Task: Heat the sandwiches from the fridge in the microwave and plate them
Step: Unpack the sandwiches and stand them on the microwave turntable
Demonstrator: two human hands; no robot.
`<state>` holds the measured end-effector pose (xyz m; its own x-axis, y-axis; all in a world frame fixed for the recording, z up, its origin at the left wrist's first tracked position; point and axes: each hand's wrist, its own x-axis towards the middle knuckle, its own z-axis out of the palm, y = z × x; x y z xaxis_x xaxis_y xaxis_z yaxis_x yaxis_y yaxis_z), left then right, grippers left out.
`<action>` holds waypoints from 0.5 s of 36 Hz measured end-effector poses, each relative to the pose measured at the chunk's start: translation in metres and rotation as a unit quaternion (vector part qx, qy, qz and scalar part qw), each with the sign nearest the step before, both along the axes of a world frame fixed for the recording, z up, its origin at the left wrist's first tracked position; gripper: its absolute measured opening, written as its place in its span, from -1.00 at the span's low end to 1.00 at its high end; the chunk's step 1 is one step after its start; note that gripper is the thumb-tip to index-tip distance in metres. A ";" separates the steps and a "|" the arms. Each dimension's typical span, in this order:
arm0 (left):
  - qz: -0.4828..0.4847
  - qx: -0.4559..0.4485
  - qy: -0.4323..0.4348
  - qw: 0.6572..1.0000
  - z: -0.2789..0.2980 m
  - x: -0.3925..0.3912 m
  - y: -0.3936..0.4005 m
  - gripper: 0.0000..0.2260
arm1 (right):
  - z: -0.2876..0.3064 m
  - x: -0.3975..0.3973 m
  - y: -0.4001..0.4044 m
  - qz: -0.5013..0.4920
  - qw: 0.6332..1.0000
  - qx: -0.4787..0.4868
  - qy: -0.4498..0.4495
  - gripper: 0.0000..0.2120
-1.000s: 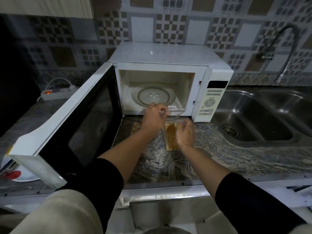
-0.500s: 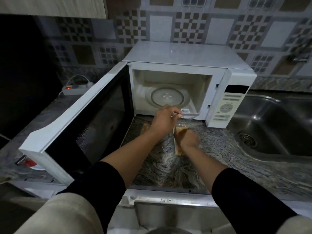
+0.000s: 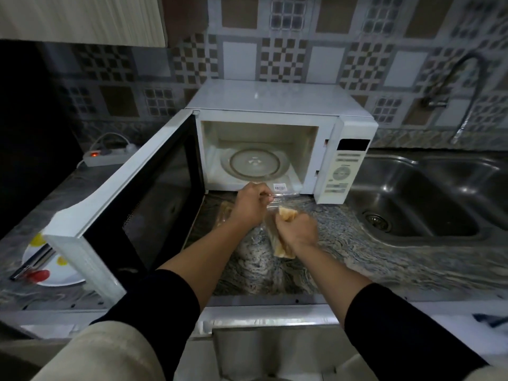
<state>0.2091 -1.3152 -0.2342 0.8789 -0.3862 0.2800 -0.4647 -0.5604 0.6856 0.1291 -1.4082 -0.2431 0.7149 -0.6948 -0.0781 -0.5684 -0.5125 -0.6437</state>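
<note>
Gripping a sandwich inside clear wrap, both hands; microwave cavity bare.

White microwave, grey swirled marble counter, brown-and-white checkered tiles, possibly golden-brown sandwich, black sleeves

Most of the sandwich is covered by the gripping right hand; the second sandwich is largely hidden behind the left hand.
</note>
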 end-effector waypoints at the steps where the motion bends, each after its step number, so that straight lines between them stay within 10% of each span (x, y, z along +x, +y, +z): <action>1: 0.003 0.007 0.004 1.000 -0.001 -0.001 0.002 -0.89 | 0.000 -0.005 0.000 -0.001 1.000 0.003 0.000 -0.47; 18: -0.027 0.070 0.009 0.997 0.008 -0.031 0.019 -0.68 | 0.031 -0.085 -0.018 -0.105 0.994 -0.019 -0.005 -0.48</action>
<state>0.1781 -1.2960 -0.2257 0.8606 -0.4664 0.2045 -0.4845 -0.6260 0.6111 0.0446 -1.4261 -0.2117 0.5542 -0.8313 -0.0428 -0.6592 -0.4070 -0.6323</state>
